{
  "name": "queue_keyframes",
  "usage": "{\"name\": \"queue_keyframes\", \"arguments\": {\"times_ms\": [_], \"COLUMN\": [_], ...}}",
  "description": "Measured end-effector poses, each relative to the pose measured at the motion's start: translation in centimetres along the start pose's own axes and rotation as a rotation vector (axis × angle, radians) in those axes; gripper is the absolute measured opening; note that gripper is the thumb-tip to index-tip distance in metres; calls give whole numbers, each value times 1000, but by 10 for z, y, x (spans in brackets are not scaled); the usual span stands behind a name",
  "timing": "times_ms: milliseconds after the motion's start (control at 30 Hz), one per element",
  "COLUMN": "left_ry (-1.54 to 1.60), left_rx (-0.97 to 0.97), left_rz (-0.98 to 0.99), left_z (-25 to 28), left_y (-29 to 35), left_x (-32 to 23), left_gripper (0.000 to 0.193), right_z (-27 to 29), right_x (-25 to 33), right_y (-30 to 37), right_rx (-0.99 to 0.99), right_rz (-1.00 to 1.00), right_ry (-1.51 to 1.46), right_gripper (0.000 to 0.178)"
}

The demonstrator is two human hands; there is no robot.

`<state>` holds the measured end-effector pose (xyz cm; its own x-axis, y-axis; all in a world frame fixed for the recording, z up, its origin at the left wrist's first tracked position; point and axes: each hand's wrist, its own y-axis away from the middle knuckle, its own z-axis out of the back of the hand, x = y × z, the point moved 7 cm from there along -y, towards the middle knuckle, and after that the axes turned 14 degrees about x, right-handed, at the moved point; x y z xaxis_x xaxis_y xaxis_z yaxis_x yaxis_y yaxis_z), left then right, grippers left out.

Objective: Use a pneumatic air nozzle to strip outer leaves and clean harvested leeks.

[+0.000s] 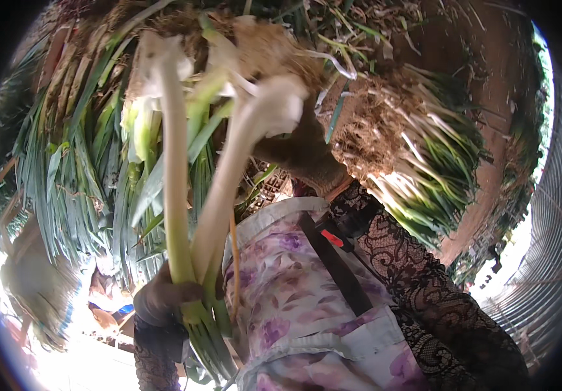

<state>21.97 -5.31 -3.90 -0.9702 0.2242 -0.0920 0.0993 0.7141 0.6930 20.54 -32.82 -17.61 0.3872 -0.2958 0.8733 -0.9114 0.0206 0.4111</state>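
Note:
Two thick leeks (177, 156) rise in front of me, their pale stalks spreading apart toward blurred white root ends at the top. Low at the left, my left hand (167, 296) in a dark glove is closed around their green lower parts. My right hand (297, 146), also dark-gloved, is behind and beside the root end of the right-hand stalk. Its fingers are shadowed and partly hidden by that stalk, so whether it grips anything cannot be made out. A thin yellowish leaf strip (234, 264) hangs beside the stalks, over my floral apron (287, 260).
A big heap of leeks (85, 182) with long green leaves fills the left. Another bundle (424, 150) lies on brown soil (499, 130) at the right, roots toward the middle. Loose leaves and root scraps litter the far ground. A ribbed sheet wall (554, 215) curves along the right edge.

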Motion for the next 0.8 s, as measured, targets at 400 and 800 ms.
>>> {"name": "queue_keyframes", "arguments": {"times_ms": [400, 800], "left_ry": [218, 110], "left_rx": [174, 423], "left_rz": [39, -8], "left_z": [-26, -25], "left_y": [34, 20], "left_x": [68, 89], "left_gripper": [78, 72], "right_z": [76, 149], "right_x": [61, 273], "right_y": [-21, -98], "right_rx": [511, 204], "right_rz": [-77, -172], "right_ry": [427, 1569], "right_gripper": [37, 31]}}
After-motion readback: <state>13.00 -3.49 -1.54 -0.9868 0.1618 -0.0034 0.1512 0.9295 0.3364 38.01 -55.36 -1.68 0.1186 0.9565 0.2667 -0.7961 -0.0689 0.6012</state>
